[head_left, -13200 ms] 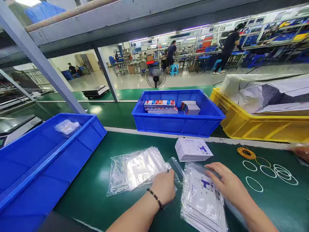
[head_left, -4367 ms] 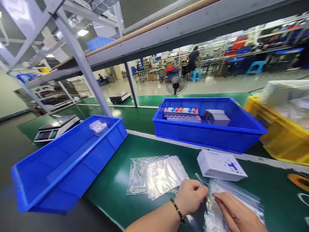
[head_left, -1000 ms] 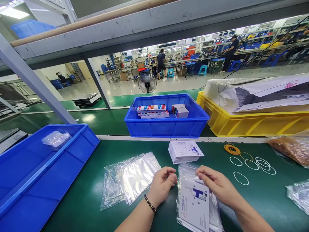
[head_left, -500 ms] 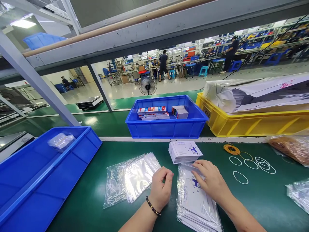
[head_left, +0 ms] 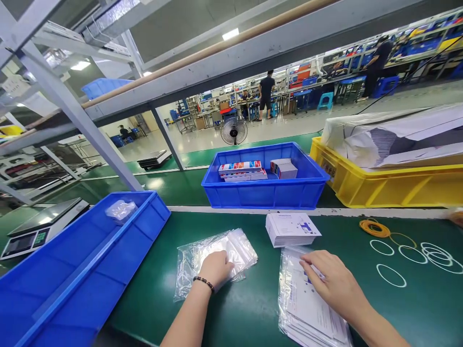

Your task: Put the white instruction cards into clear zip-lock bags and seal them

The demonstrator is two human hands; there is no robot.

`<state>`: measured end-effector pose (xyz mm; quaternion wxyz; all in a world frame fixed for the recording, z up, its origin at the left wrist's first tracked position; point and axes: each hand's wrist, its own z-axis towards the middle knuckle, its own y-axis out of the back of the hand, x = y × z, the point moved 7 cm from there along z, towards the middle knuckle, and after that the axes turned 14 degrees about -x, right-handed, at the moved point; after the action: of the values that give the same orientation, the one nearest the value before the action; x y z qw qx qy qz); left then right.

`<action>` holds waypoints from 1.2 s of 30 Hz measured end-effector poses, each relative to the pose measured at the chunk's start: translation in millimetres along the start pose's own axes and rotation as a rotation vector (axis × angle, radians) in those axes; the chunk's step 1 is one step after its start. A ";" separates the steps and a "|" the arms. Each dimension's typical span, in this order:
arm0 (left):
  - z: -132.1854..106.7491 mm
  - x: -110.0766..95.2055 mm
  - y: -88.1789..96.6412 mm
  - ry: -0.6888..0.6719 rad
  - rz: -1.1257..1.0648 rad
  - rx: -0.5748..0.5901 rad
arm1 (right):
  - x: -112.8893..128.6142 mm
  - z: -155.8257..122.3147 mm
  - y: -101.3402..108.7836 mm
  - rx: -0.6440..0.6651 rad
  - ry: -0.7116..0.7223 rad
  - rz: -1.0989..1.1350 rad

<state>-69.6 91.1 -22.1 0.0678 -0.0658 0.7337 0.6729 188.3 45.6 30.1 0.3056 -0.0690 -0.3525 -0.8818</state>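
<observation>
Hands well apart, the left hand [head_left: 216, 268] is on the clear zip bags [head_left: 243, 246] left of the loose white booklet stack [head_left: 292, 228], and the right hand [head_left: 332, 280] touches the bagged booklets [head_left: 306, 312] just in front of that stack, though whether either grips anything I cannot tell.

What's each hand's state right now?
Left hand: fingers curled over clear bags; whether gripping one can't be told.
Right hand: fingers loosely bent over bagged cards; pinch can't be told.
</observation>
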 end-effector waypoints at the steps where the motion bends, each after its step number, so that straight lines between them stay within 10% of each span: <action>1: 0.1 0.3 -2.0 -0.008 0.006 0.006 | 1.5 0.4 -0.3 0.003 -0.005 0.018; 9: -8.0 -26.6 15.5 -0.115 -0.055 -0.009 | 16.5 -5.4 -14.9 0.166 -0.153 0.302; 18: -46.5 -117.2 24.7 -0.455 -0.260 -0.107 | 8.6 -23.1 -36.5 0.323 -0.543 0.492; 27: -19.6 -121.0 -21.7 0.023 -1.047 0.101 | 25.6 -22.4 -35.5 0.252 -0.049 0.203; 36: -20.9 -114.8 -24.0 -0.043 -1.051 -0.009 | 26.1 -14.0 -35.1 0.313 -0.298 0.336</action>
<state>47.5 68.8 -22.2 0.4109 -0.4112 0.5973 0.5526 148.0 43.4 8.1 0.3994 -0.2072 -0.5092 -0.7336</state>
